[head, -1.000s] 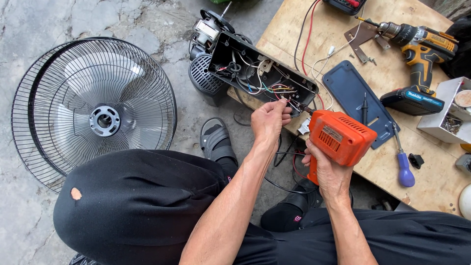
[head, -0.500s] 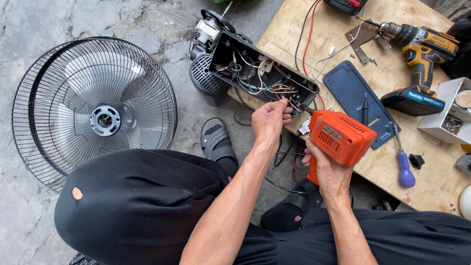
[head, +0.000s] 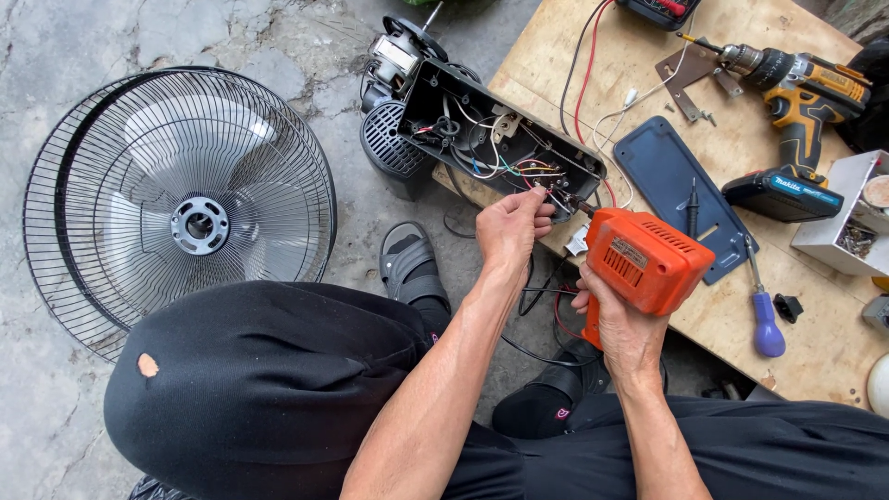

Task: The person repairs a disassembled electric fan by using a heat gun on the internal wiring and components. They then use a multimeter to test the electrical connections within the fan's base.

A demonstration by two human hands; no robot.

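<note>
Nothing had shifted noticeably since the earlier frames; both hands kept the same posture. Fingertips of the left hand were pinched together on small wires at the right end of an open black fan control housing, near the centre of the frame. The right hand was wrapped tightly around the grip of an orange soldering gun, whose tip pointed left toward those same wires and almost met the pinching fingers.

The housing lay tilted, with coloured wiring exposed, across the left edge of a plywood board filling the upper right. Joined to its upper left end was the fan motor. A wire fan guard with blades lay flat on the concrete at the left.

On the board rested a dark blue cover plate, a purple-handled screwdriver and a yellow cordless drill.

By my judgement, a wire joint was being soldered inside the housing. The next move would call for a steady touch of the tip on the joint while the pinch kept the wire from slipping.
</note>
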